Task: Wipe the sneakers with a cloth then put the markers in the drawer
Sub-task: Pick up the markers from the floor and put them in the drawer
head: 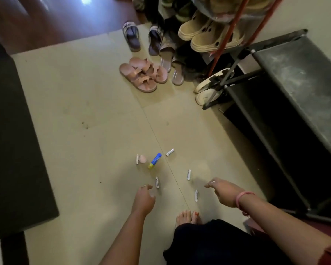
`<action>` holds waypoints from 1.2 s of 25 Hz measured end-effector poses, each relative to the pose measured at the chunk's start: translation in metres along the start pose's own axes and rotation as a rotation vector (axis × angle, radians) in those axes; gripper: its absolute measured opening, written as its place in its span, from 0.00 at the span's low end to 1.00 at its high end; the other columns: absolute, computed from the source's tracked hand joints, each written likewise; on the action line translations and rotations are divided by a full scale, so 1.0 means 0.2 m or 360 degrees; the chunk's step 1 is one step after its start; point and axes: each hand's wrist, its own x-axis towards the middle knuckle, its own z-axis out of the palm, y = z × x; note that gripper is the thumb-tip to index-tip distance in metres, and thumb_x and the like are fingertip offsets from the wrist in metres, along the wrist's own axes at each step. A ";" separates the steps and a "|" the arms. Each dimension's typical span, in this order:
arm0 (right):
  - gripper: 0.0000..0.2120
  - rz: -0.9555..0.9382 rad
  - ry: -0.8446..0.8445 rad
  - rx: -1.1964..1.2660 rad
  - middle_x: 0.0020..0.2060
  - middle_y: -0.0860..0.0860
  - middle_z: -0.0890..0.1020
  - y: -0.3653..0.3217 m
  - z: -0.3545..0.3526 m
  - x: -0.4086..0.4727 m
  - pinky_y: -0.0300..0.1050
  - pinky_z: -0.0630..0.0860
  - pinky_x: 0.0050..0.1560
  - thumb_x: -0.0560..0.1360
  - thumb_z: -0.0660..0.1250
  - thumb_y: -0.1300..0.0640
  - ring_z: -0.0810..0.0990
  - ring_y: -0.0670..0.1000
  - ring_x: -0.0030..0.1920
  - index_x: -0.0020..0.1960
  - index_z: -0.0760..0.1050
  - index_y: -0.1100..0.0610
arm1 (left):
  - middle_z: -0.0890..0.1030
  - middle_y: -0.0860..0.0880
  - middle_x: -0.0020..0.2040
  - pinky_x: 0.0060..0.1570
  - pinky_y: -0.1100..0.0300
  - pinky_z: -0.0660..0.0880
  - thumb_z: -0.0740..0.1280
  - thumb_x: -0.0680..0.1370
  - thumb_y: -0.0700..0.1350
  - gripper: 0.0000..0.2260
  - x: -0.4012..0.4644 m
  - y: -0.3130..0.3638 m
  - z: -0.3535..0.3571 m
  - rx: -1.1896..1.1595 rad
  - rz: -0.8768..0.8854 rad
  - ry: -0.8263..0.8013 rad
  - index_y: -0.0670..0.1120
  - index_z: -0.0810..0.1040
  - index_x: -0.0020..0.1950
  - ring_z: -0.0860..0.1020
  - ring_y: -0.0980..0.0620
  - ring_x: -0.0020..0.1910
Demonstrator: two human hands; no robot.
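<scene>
**Markers scattered on the floor, both hands reaching down**

The pale tiled floor [84, 111] takes up most of what I can see from here, with a dark mat [13, 140] along one side and a dark metal-framed rack [294, 88] on the other. The rack looks tipped or set low, which probably explains why footwear crowds around its foot: beige clogs [208, 33] up on it, pink sandals [143, 74] and dark slippers [132, 36] loose on the tiles. I see no sneakers I can be sure of, no cloth, and no drawer.

Nearer the person, the small things lie strewn rather than arranged, as if spilled: several short white markers and one blue and yellow marker [154, 160], beside a small pinkish round object [142, 158].

The person crouches, bare toes [188, 217] showing, so both arms can reach the tiles. The left hand [144, 197] hangs with fingers loosely curled and holding nothing that I can make out; one white marker [157, 182] lies just beyond its fingertips, close but apart. The right hand [223, 192], a pink bracelet [243, 197] on its wrist, points inward with fingers relaxed and empty. One white marker [196, 195] lies just beside it on the floor, another [188, 174] a little further out. My guess is that gathering is about to begin.
</scene>
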 end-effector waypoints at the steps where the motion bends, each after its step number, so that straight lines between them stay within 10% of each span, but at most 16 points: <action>1: 0.30 -0.0081 -0.0065 -0.0110 0.71 0.47 0.64 0.02 0.04 0.04 0.43 0.69 0.64 0.75 0.52 0.72 0.71 0.51 0.66 0.72 0.64 0.51 | 0.72 0.44 0.67 0.61 0.57 0.70 0.62 0.77 0.39 0.19 0.03 -0.02 0.03 0.0010 -0.0009 -0.0011 0.44 0.72 0.68 0.74 0.46 0.62; 16: 0.18 -0.0766 -0.0470 -0.1180 0.77 0.47 0.39 0.21 0.50 0.56 0.55 0.64 0.66 0.82 0.52 0.57 0.51 0.57 0.75 0.68 0.71 0.55 | 0.62 0.44 0.71 0.68 0.55 0.64 0.62 0.80 0.43 0.19 0.38 0.02 0.41 0.0242 0.0072 0.0077 0.46 0.71 0.72 0.63 0.43 0.69; 23: 0.21 -0.0666 0.0076 -0.0962 0.66 0.54 0.73 0.27 0.59 0.56 0.49 0.74 0.56 0.74 0.52 0.59 0.77 0.57 0.57 0.48 0.85 0.54 | 0.71 0.49 0.43 0.37 0.63 0.65 0.63 0.80 0.42 0.10 0.46 -0.03 0.46 0.0087 -0.0027 0.0452 0.37 0.79 0.46 0.74 0.42 0.46; 30: 0.14 -0.0116 0.0005 -0.0166 0.66 0.56 0.69 0.30 0.62 0.58 0.47 0.73 0.51 0.78 0.56 0.62 0.73 0.57 0.59 0.61 0.74 0.59 | 0.68 0.43 0.57 0.47 0.57 0.69 0.57 0.76 0.33 0.16 0.48 0.19 0.49 -0.0198 -0.0046 0.0270 0.38 0.66 0.65 0.73 0.43 0.50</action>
